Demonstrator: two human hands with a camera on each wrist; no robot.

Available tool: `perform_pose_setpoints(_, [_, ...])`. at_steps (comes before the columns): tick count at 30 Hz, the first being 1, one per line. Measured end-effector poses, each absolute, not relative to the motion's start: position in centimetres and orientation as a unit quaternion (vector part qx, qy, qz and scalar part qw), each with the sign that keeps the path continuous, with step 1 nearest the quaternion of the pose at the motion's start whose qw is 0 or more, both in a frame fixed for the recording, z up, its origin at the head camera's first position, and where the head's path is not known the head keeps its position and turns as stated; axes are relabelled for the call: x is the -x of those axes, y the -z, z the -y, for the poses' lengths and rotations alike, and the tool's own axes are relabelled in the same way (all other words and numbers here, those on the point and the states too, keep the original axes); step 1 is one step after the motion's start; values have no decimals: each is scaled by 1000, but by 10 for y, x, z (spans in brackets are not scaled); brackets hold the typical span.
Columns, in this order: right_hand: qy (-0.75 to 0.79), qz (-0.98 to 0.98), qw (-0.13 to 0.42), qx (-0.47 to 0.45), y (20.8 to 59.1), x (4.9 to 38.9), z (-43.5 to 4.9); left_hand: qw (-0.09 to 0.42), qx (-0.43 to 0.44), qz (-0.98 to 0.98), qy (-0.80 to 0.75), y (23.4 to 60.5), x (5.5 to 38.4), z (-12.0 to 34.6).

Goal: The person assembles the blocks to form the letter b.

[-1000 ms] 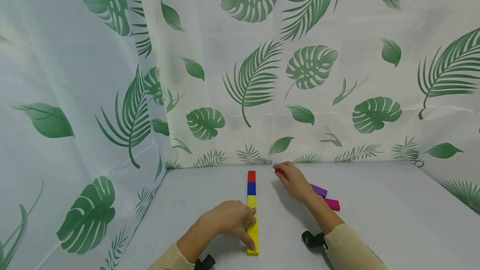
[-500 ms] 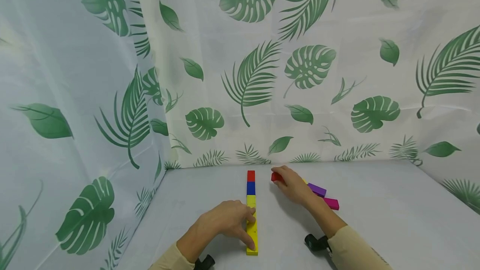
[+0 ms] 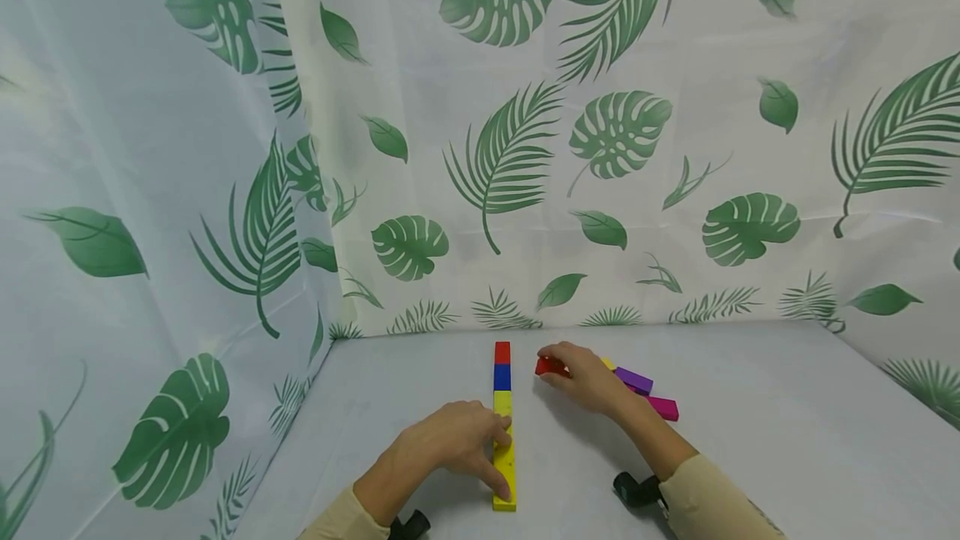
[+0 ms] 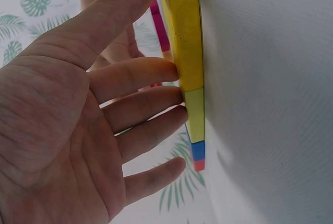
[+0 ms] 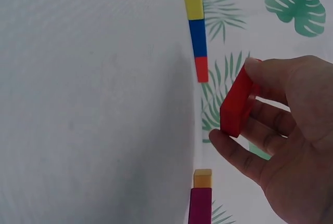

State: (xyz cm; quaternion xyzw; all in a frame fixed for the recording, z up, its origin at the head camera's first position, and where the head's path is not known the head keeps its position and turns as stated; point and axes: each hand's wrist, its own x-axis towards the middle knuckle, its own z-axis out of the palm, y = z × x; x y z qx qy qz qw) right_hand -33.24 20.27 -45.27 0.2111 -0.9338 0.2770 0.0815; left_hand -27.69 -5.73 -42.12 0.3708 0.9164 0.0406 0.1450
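A straight row of blocks runs away from me in the head view: a long yellow block (image 3: 506, 473), a lighter yellow block (image 3: 502, 400), a blue block (image 3: 502, 377) and a red end block (image 3: 502, 352). My left hand (image 3: 450, 436) rests its thumb and some fingertips on the long yellow block; its fingers (image 4: 138, 76) look fairly straight in the left wrist view. To the right of the row's far end, my right hand (image 3: 592, 377) pinches a loose red block (image 5: 239, 102) between thumb and fingers, apart from the row and above the table.
Right of my right hand lie a purple block (image 3: 634, 380), a magenta block (image 3: 663, 408) and a small yellow block (image 3: 608, 363), partly hidden. A white cloth covers the table (image 3: 390, 373). Leaf-printed curtains (image 3: 660, 40) stand behind and to the left.
My right hand has come slightly nearer and to the left with the red block, uncovering the small yellow block behind it. The left hand stays still on the row.
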Motion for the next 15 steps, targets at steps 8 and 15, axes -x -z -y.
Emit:
perform_pose_setpoints(8, [-268, 936, 65, -218, 453, 334, -203, 143, -372, -916, -38, 421, 277, 57])
perform_pose_setpoints(15, [-259, 936, 38, -234, 452, 333, -203, 140, -375, -916, -38, 422, 277, 57])
